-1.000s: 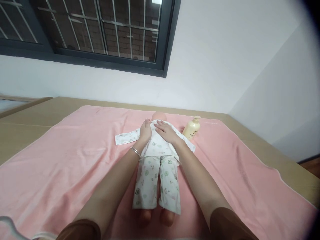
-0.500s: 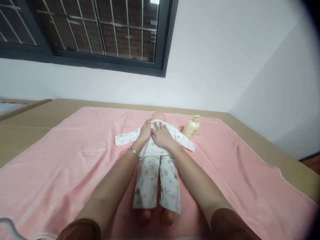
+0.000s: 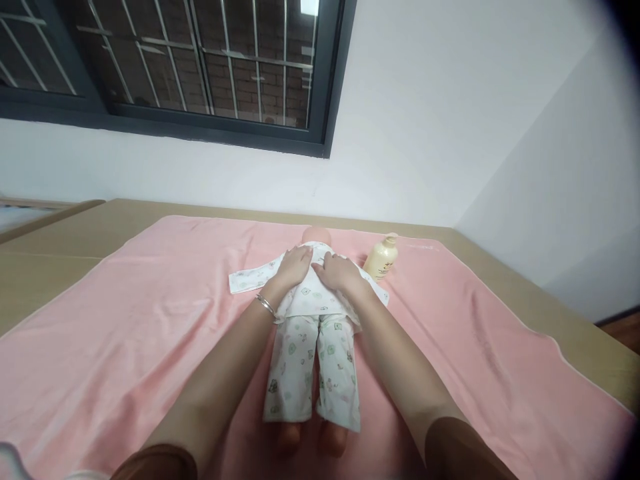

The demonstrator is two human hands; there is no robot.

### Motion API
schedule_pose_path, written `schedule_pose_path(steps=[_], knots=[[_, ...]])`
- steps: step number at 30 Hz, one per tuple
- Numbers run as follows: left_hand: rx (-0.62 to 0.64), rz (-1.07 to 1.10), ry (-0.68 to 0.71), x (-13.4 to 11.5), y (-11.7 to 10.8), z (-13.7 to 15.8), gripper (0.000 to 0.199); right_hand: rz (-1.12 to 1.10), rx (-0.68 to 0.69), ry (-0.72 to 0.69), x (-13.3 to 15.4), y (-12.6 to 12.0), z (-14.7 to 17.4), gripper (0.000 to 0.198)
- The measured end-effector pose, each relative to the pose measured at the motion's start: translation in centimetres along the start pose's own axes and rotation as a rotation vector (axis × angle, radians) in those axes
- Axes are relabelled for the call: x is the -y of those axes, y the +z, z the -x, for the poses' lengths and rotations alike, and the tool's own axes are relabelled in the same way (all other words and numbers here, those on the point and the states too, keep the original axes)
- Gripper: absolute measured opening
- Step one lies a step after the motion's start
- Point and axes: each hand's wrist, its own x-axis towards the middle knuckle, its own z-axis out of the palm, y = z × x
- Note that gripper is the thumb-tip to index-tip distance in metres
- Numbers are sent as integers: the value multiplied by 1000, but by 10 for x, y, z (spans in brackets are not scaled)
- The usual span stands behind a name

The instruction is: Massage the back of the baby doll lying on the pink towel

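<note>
A baby doll (image 3: 317,235) lies stretched out with its head toward the wall and its feet toward me. It wears a white printed top (image 3: 313,297) and matching trousers (image 3: 293,370). My left hand (image 3: 295,265) rests on the left side of the top, its fingers laid out near the doll's shoulder. On the right side of the chest lies my right hand (image 3: 340,271), fingers extended and thumb pointing inward. A strip of cloth shows between the hands. Neither hand grips anything. A silver bracelet (image 3: 266,305) circles my left wrist.
A pale yellow pump bottle (image 3: 381,257) stands just right of the doll's sleeve. Under everything spreads a pink blanket (image 3: 150,320) with some wrinkles, over a wooden surface (image 3: 90,230). Behind are a white wall and a dark-framed barred window (image 3: 210,123).
My hands have moved apart: the left has turned flat onto the top, and the right has slid a little to the right. The doll and the bottle stay in place.
</note>
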Motion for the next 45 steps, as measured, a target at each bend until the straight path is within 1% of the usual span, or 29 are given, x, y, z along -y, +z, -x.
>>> schedule_pose_path(steps=[4, 6, 7, 9, 13, 15, 16, 18, 21, 23, 25, 26, 28, 32, 33, 35, 38, 40, 43, 45], knots=[[243, -229, -1, -25, -26, 7, 41, 25, 87, -83, 0, -20, 14, 41], [339, -306, -25, -34, -34, 9, 39, -15, 98, -116, -4, -24, 13, 36], [359, -326, -33, -36, -35, 9, 39, -47, 91, -127, -6, -23, 10, 35], [329, -327, -52, -34, -32, 9, 42, -116, 52, -131, -11, -15, 0, 37], [131, -204, -104, -10, -9, 2, 52, -185, -37, -43, -25, 12, -26, 52], [68, -154, -125, 2, 0, -3, 57, -176, -53, -18, -30, 23, -34, 61], [63, -150, -127, 6, 2, -5, 59, -171, -52, -19, -31, 25, -36, 65], [98, -184, -123, 6, 0, -8, 60, -159, -33, -32, -30, 23, -34, 67], [248, -265, -89, -8, -18, -4, 54, -108, 12, -59, -19, 8, -18, 56], [366, -267, -27, -21, -32, 2, 53, -55, 59, -80, -10, -5, -5, 48], [424, -241, 19, -32, -41, 7, 49, -28, 100, -96, -4, -14, 5, 45], [421, -235, 20, -34, -42, 9, 46, -33, 109, -100, -3, -16, 7, 43], [354, -254, -9, -33, -36, 8, 41, -79, 93, -96, -7, -14, 4, 42], [171, -280, -56, -13, -10, -2, 50, -168, -19, -66, -23, 7, -20, 55], [153, -277, -58, -8, -5, -4, 52, -170, -35, -56, -27, 13, -25, 59], [162, -279, -60, -3, 0, -7, 53, -165, -36, -34, -30, 21, -32, 64], [258, -317, -76, -7, -6, -6, 58, -142, -21, -21, -24, 19, -27, 63], [387, -348, -79, -14, -18, -1, 63, -100, 5, -20, -15, 8, -15, 58], [586, -369, -28, -26, -38, 8, 71, -31, 121, -52, -1, -12, 8, 52], [641, -373, -17, -32, -49, 12, 70, -13, 177, -79, 6, -22, 19, 51]])
